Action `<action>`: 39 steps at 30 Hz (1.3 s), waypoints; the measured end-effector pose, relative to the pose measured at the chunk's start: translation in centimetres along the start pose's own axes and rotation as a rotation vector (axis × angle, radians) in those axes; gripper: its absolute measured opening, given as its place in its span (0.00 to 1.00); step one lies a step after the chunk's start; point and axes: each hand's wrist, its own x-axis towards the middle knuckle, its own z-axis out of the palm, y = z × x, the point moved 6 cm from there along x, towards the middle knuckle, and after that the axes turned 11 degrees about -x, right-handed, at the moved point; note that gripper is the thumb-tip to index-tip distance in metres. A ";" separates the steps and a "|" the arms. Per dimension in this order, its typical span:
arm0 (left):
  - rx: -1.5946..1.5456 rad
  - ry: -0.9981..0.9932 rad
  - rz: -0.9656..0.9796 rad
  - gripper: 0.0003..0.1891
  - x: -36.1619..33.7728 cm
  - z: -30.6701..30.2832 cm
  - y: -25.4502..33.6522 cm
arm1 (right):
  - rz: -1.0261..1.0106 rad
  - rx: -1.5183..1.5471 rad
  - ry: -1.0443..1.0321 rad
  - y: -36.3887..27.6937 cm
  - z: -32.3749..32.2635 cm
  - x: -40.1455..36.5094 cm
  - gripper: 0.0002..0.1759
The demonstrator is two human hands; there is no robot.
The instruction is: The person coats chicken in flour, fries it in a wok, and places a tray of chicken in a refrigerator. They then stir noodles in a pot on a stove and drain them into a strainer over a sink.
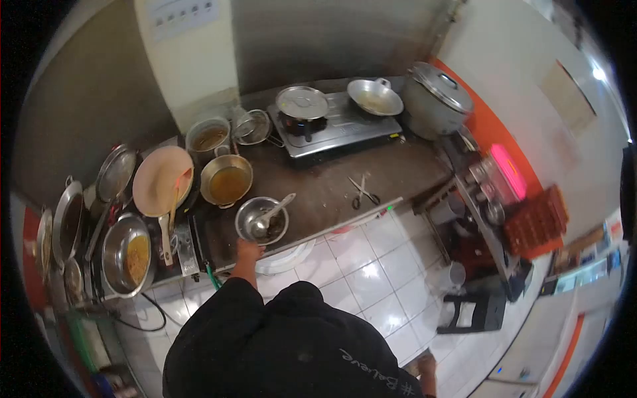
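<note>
My left hand (249, 251) grips the near rim of a small metal bowl (243, 216) at the counter's front edge. A ladle (273, 211) leans inside it, its handle pointing up to the right, with some dark food at the bottom. Low at my right side, my right hand (428, 369) is partly hidden by my black sleeve. Its fingers look closed by a flat greyish thing that I cannot make out. Just behind the bowl stands a metal pan (229, 184) of brown liquid. Scissors (362, 192) lie spread on the counter to the right.
A two-burner stove (332, 132) carries a lidded pot (302, 103) and a wok (375, 97). Beside it stands a large lidded pot (438, 99). Leftward are a pale pan (162, 180) and a basin (126, 255). A black stool (472, 313) stands on the tiled floor.
</note>
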 end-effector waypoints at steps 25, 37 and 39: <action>1.300 -0.114 -0.098 0.24 -19.1 -13.9 -16.0 | -0.981 0.112 0.158 -75.6 -28.6 46.8 0.21; 0.205 0.620 -0.507 0.19 -40.7 -0.3 -29.8 | -0.789 0.203 0.161 -79.9 -27.0 50.0 0.18; 0.156 0.642 -0.498 0.19 -41.2 1.9 -30.4 | -0.791 0.249 0.190 -80.6 -25.4 50.7 0.18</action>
